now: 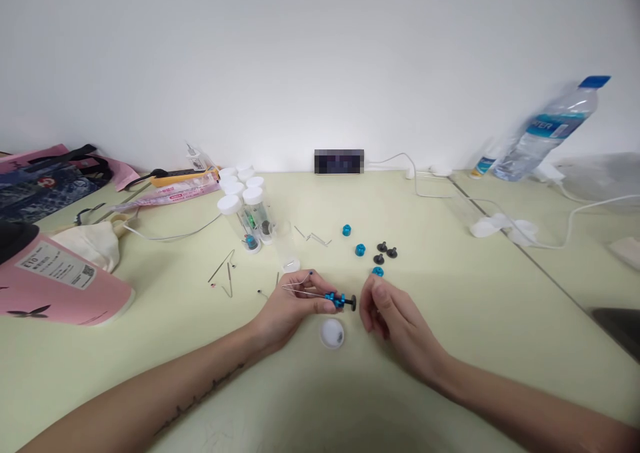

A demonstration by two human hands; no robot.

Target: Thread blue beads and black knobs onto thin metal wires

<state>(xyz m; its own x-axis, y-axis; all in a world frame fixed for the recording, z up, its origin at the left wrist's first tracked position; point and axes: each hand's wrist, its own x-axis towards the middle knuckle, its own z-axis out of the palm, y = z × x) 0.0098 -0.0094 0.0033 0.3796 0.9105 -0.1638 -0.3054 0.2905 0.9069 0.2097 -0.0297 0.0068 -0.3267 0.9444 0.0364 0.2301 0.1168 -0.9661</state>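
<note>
My left hand (293, 303) pinches a small assembly (340, 300) of blue metal nuts threaded on a black screw, and a thin bent wire sticks out of the same fingers. My right hand (387, 313) hovers just right of the screw's black head, fingers curled, holding nothing I can make out. A white cap (332, 333) lies on the table below the assembly. Loose blue nuts (360, 249) and black screws (386, 251) lie just beyond my hands.
Several white-capped clear vials (245, 209) stand at centre left, one lying open (287, 246). Bent wires (223, 269) lie nearby. Pink bags (55, 279) sit at left. A water bottle (550, 129), white cables and chargers (500, 225) are at right. A dark box (339, 161) is at the wall.
</note>
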